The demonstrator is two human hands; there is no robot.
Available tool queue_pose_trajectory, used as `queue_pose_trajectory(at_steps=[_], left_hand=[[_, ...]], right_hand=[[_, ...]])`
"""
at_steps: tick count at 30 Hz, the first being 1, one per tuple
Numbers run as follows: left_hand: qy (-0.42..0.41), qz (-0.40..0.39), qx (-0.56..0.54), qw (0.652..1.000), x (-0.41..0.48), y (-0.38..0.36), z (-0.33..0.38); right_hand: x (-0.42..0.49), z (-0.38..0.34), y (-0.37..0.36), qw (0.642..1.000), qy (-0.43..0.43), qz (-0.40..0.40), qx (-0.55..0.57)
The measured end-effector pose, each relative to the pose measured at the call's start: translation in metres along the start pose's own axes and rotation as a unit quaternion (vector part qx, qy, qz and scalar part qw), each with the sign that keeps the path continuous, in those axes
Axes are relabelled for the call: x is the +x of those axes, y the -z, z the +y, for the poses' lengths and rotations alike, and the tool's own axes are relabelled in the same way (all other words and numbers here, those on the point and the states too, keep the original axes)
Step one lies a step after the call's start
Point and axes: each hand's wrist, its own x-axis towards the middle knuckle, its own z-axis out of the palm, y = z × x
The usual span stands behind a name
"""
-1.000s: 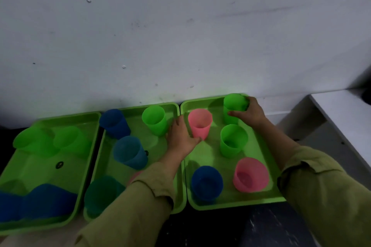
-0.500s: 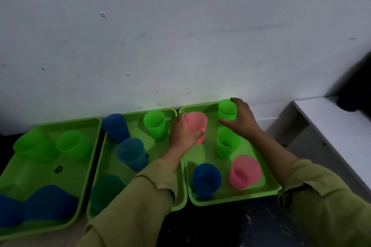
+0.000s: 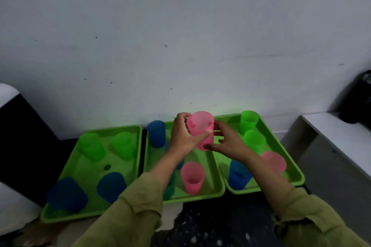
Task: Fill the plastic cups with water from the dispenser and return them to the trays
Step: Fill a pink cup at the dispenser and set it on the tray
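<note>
My left hand (image 3: 183,137) grips a pink plastic cup (image 3: 200,128) and holds it upright in the air above the gap between the middle tray (image 3: 213,168) and the right tray (image 3: 292,166). My right hand (image 3: 226,142) is beside the cup's lower right side, fingers spread, thumb under its base. In the right tray stand two green cups (image 3: 249,119), a pink cup (image 3: 275,161) and a blue cup (image 3: 239,174). The middle tray holds a blue cup (image 3: 156,133) and a pink cup (image 3: 192,177); my left arm hides more cups there.
A third green tray (image 3: 80,168) at the left carries two green cups (image 3: 91,146) and two blue cups (image 3: 111,184). The white wall rises right behind the trays. A white ledge (image 3: 341,132) with a dark object (image 3: 359,102) lies to the right; a black-and-white unit (image 3: 12,110) stands at the left.
My left hand has lifted the pink cup out of the right tray. My right hand has let go of the far green cup and come over to the pink cup.
</note>
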Motion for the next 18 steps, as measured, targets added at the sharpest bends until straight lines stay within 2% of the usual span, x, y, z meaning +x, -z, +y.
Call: queue_pose_trajectory(at_steps=[8, 14, 18], left_hand=[[-0.039, -0.032, -0.078, 0.996, -0.067, 0.112, -0.027], [-0.011, -0.05, -0.101, 0.994, -0.119, 0.189, -0.063], [0.023, -0.015, -0.121, 0.992, -0.152, 0.24, -0.09]], right_hand=[[-0.056, -0.078, -0.115, 0.996, 0.006, 0.038, 0.079], [-0.086, -0.11, -0.194, 0.996, 0.005, 0.022, 0.09], [-0.099, -0.127, -0.241, 0.997, 0.015, 0.014, 0.079]])
